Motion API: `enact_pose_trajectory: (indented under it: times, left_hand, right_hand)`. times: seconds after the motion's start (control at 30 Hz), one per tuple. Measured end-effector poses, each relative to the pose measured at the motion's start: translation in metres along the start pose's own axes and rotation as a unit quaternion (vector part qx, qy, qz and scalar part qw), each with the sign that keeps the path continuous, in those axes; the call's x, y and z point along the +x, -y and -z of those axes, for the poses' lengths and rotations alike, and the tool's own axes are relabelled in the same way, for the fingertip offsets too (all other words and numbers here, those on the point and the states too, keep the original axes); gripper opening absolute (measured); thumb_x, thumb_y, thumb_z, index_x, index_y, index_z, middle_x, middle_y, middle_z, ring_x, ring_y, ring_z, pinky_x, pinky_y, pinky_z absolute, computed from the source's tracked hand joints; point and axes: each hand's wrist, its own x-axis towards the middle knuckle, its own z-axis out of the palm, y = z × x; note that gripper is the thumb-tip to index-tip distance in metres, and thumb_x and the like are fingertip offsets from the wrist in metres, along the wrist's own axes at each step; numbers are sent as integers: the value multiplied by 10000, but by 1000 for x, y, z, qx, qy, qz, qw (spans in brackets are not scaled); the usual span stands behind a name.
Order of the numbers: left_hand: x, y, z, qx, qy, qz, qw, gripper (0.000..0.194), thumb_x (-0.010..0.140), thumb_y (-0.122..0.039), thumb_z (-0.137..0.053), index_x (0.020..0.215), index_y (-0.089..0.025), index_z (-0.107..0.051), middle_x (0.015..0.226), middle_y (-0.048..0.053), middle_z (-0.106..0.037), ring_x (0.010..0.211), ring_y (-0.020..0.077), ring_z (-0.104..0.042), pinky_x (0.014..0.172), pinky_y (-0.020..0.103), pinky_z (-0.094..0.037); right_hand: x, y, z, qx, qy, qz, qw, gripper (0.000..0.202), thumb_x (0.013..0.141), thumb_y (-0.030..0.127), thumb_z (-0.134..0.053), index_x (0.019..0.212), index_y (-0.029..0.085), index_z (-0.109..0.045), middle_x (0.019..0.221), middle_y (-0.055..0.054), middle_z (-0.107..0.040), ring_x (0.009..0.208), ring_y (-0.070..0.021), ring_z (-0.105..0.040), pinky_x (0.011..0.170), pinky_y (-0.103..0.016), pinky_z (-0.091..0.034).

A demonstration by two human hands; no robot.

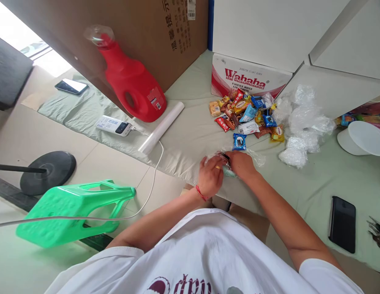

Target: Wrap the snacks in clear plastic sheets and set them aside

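My left hand (212, 177), with a red string on its wrist and a ring, is closed at the near edge of the cloth-covered table. Against it, my right hand (242, 165) curls in from the other side. Between the fingers of both hands is a small dark-brown snack packet (225, 160), partly hidden by them. Thin clear plastic film (257, 158) spreads out under and beside the hands. Just beyond them lies a blue snack packet (239, 141), in front of a pile of mixed wrapped snacks (246, 112).
Right of the pile are several film-wrapped bundles (303, 126), a white tub (361, 139) and a black phone (343, 224). To the left lie a film roll (161, 127), a power bank (114, 125) with a cable and a red jug (134, 81). A Wahaha carton (247, 76) stands behind.
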Motion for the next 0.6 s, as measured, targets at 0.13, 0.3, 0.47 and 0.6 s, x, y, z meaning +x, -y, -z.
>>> enact_pose_trajectory:
  times: [0.13,0.3,0.47,0.6]
  left_hand:
    - [11,12,8,29,38,106,993,379,1066,-273,-357,1276,-231,-669,1317,92,-731,1291,251,-626,1229,572,-315]
    - [17,12,14,52,69,30,996,365,1035,-411,-501,1334,-288,-671,1393,73,-691,1490,309,-446,1270,677,-116]
    - [10,12,11,70,55,16,996,313,1031,-390,-515,1229,-293,-737,1432,80,-670,1515,324,-415,1261,702,-92]
    - [1,12,10,84,17,-24,996,319,1000,-391,-566,1233,-274,-751,1520,114,-596,1535,358,-383,1259,707,-91]
  right_hand:
    - [1,-2,-3,2,-3,7,1000,371,1068,284,-355,1210,245,-695,1090,-105,-721,945,-223,-687,737,-280,-425]
    - [1,-7,-3,15,-6,38,999,387,1062,274,-361,1233,264,-708,1075,-87,-721,941,-216,-682,709,-286,-396]
    - [-10,-9,0,48,-9,52,997,400,1060,293,-372,1267,291,-714,1053,-64,-724,919,-204,-677,706,-285,-385]
    - [-21,-7,0,74,-5,64,995,403,1054,275,-382,1281,290,-716,1054,-55,-730,942,-195,-677,728,-277,-401]
